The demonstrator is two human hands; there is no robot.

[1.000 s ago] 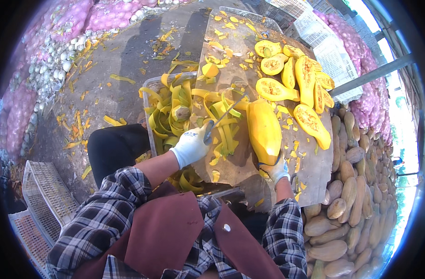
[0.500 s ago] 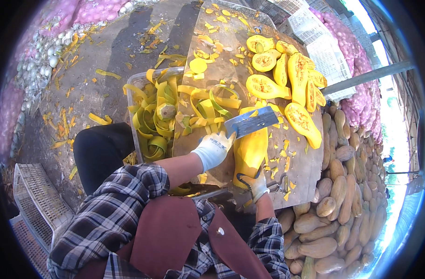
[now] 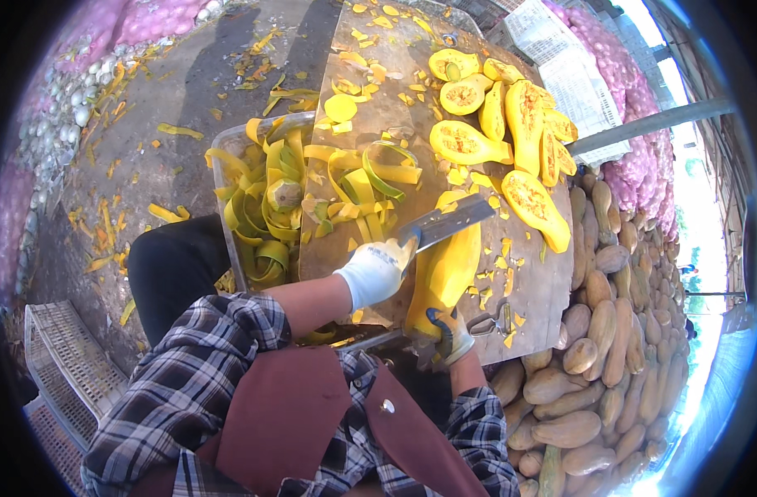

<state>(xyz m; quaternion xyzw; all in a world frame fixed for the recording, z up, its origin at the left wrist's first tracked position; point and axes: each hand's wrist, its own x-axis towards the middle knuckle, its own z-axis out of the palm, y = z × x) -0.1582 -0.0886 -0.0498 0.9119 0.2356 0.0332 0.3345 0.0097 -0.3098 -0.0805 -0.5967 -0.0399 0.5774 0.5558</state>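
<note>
My left hand, in a white work glove, is closed round the handle of a cleaver. Its blade points right and lies across the upper part of a peeled yellow squash; whether it is cutting in, I cannot tell. The squash lies lengthwise on a wooden board. At its near end, my gloved right hand grips it with the fingers curled round the side. Several halved squashes with orange seedy middles sit beyond the cleaver, and small yellow chips are scattered beside the squash.
A clear bin full of peel strips stands left of the board. A metal peeler lies near my right hand. Unpeeled squashes are heaped at right. White crates and pink net sacks stand behind; another crate is at left.
The cleaver has turned, so its blade now shows narrower and more edge-on. My left hand has shifted slightly down and left, and the squash leans a little more. My right hand keeps its grip.
</note>
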